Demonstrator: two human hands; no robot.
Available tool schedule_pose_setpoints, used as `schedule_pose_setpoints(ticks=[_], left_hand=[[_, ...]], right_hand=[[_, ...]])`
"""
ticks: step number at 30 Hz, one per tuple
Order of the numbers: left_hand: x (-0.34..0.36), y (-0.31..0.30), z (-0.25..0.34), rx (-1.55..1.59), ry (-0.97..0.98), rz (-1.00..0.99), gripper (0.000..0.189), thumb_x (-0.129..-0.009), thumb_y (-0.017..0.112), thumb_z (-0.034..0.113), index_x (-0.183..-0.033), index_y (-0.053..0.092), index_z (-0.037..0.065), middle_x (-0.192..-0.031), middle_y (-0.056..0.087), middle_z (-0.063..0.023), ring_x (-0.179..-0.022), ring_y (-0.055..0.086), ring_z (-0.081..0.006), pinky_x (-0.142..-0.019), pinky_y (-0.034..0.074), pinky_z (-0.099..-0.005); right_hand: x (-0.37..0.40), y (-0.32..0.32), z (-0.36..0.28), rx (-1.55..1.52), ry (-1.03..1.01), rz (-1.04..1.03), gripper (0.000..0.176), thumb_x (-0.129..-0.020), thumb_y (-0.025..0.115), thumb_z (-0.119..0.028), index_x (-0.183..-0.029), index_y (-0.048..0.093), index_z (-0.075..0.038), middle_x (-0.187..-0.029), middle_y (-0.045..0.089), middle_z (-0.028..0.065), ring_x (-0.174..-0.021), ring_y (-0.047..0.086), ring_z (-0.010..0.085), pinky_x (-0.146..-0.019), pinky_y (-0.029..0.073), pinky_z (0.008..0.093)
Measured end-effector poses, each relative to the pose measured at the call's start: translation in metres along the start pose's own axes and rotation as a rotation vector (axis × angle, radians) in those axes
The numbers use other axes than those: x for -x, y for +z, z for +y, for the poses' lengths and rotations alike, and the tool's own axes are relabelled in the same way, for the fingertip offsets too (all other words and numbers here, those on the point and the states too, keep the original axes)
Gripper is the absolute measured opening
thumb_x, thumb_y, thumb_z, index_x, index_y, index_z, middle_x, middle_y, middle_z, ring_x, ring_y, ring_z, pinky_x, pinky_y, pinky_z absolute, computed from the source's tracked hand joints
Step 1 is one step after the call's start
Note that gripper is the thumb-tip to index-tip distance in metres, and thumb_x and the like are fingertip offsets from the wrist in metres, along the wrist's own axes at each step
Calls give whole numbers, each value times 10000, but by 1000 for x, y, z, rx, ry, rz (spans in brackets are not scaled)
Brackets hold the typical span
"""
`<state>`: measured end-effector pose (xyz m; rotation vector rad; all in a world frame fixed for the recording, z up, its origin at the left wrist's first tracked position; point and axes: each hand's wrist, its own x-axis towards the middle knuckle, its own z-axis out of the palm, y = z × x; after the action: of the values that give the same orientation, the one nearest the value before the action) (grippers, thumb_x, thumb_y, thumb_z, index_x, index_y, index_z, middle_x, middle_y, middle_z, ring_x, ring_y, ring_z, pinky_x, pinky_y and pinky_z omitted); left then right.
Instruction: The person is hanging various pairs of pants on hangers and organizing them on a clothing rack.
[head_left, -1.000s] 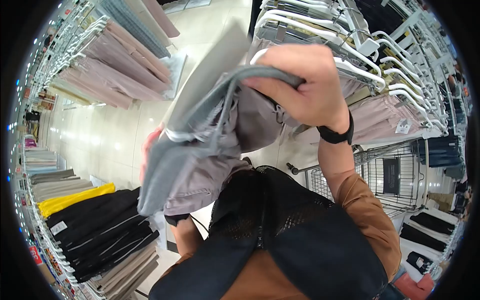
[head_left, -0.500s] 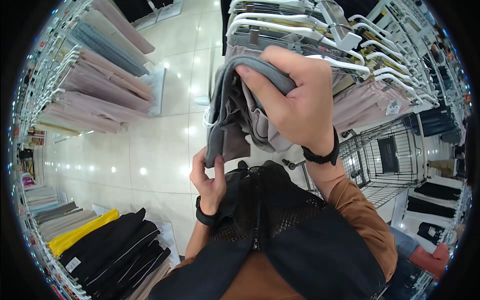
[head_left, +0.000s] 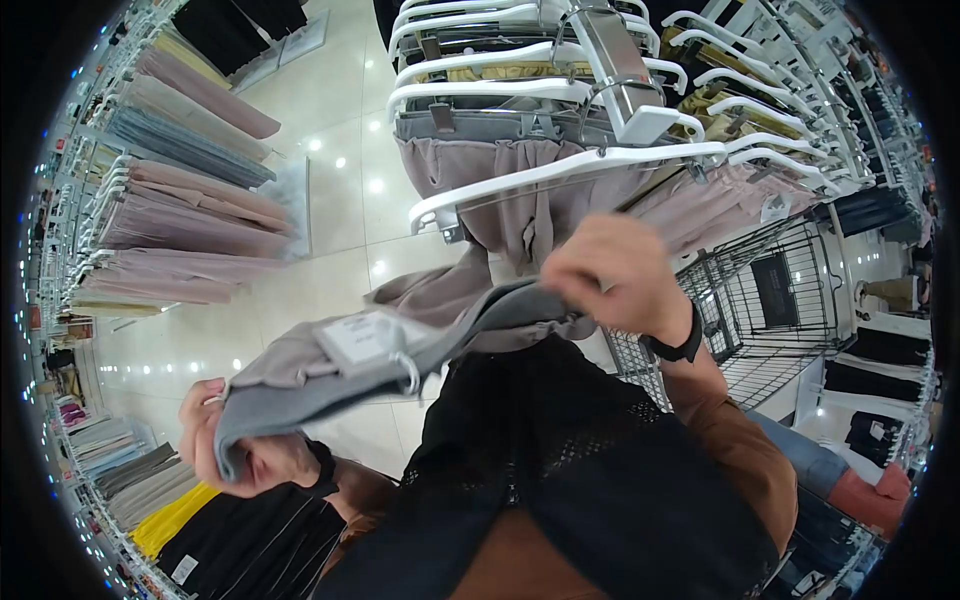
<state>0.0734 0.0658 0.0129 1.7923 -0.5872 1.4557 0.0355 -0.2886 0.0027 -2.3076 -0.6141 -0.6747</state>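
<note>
A pair of greyish-mauve trousers is stretched between my hands, its grey inner waistband facing me. My left hand is closed around one end of the waistband, low on the left. My right hand, slightly blurred, grips the other end near the middle. A white tag hangs on the waistband by a white string. Just above, a white clip hanger sticks out at the front of the rack, with no garment visible in its near clip.
Behind the hanger, several white hangers with trousers fill a metal rack. A wire shopping cart stands at the right. Hanging mauve trousers line the left aisle, with yellow and black garments at lower left. Tiled floor shows between.
My left hand has moved left and down, and the bunched waistband is now pulled out wide. My right hand has come lower. The tag and the front hanger now show fully.
</note>
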Motion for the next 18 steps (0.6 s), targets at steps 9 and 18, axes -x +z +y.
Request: schedule_pose_setpoints(ticks=[9, 18], left_hand=[[9, 20, 27, 329, -289, -16, 381, -874, 618, 300, -964, 421, -13, -654, 483, -174, -511, 487, -207, -459, 424, -285], [26, -16, 34, 358, -450, -85, 210, -888, 584, 176, -948, 439, 35, -675, 492, -96, -576, 445, -147, -524, 359, -246]], right_hand=[[-14, -17, 57, 495, 61, 261, 214, -774, 724, -216, -877, 669, -37, -776, 625, 85, -707, 575, 277, -647, 451, 343], [-40, -13, 60, 353, 74, 300, 184, -817, 682, -257, -733, 683, -94, -615, 580, 66, -541, 537, 263, -508, 412, 348]])
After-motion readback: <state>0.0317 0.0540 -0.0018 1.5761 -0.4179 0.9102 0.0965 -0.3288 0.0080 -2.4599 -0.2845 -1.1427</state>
